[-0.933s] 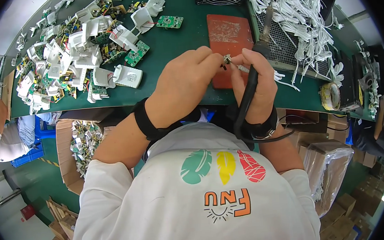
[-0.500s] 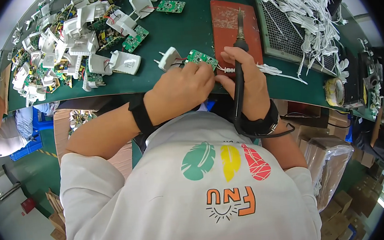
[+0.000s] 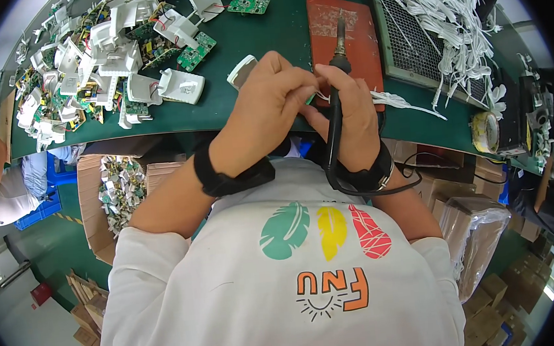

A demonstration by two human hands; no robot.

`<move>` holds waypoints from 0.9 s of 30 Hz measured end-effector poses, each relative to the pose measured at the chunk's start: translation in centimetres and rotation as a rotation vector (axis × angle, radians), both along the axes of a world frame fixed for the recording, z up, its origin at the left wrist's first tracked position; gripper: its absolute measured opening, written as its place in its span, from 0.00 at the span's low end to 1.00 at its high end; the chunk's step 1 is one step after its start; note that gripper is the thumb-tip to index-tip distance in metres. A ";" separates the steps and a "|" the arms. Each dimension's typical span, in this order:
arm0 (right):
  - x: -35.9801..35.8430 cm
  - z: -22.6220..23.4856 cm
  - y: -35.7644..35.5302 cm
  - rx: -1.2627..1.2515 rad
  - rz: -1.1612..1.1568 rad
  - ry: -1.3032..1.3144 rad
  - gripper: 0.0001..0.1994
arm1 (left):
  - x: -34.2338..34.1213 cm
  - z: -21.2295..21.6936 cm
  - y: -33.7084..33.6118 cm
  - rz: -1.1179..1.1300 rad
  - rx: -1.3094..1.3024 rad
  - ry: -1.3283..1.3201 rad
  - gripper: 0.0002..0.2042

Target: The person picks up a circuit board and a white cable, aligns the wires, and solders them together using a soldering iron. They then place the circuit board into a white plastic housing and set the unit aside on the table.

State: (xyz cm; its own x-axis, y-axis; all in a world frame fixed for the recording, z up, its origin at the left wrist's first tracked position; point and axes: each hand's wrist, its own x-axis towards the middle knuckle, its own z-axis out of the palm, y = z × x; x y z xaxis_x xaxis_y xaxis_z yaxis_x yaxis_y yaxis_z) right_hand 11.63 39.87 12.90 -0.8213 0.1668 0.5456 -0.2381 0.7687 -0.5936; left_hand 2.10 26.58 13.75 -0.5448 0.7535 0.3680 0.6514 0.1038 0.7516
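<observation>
My left hand (image 3: pixel 259 108) is closed in front of me at the bench edge, its fingertips pinched together. A sliver of a green circuit board (image 3: pixel 311 99) shows by those fingertips; the rest is hidden behind the hand. Just beyond my knuckles lies a white plug housing (image 3: pixel 240 73). In my right hand (image 3: pixel 359 123), a black-handled soldering iron (image 3: pixel 335 132) is gripped with its metal tip pointing away over a reddish-brown board. The thumbs and fingers of both hands nearly meet, with a white cable (image 3: pixel 397 101) running out past the right hand.
Piled at left are white charger housings and circuit boards (image 3: pixel 106 63); a loose circuit board (image 3: pixel 248 4) lies beyond. The reddish-brown board (image 3: pixel 361 40) sits ahead, beside a mesh tray (image 3: pixel 404 43) heaped with white cables (image 3: pixel 442 27). A tape roll (image 3: pixel 484 132) stands right. A carton (image 3: pixel 92 202) stands below left.
My left hand has lifted and turned, now covering the circuit board and the plug's prongs. My right hand has shifted slightly left with the soldering iron. The carton below shows more.
</observation>
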 end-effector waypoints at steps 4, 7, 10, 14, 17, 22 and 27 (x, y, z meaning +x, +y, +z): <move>0.5 0.1 0.6 -0.162 0.009 -0.049 0.27 | -0.1 -1.2 0.6 0.124 0.016 -0.101 0.08; 2.6 2.4 1.1 -0.323 -0.024 -0.127 0.22 | 0.0 -1.2 0.5 0.228 -0.011 -0.113 0.09; 3.7 2.6 2.7 -0.361 -0.015 -0.102 0.18 | 0.0 -0.6 0.7 0.264 -0.063 -0.188 0.09; 4.7 2.2 3.1 -0.317 0.002 -0.024 0.11 | -0.3 -0.8 1.0 0.240 -0.046 -0.143 0.07; 5.0 2.3 2.6 -0.389 -0.097 -0.123 0.11 | -0.3 -0.8 0.9 0.209 -0.048 -0.057 0.06; 4.3 2.2 3.0 -0.332 -0.005 -0.028 0.09 | -0.1 -0.6 1.1 0.189 -0.046 -0.029 0.04; 4.4 2.5 3.1 -0.309 0.096 -0.060 0.10 | 0.2 -0.7 1.4 0.195 -0.075 0.030 0.04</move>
State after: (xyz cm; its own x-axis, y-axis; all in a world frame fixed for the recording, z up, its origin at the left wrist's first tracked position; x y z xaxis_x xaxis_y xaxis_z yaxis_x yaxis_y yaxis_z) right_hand 15.99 42.97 15.36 -0.8707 0.2366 0.4313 -0.2584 0.5259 -0.8103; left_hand 2.29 27.94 13.07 -0.6728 0.6605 0.3331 0.6355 0.2856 0.7173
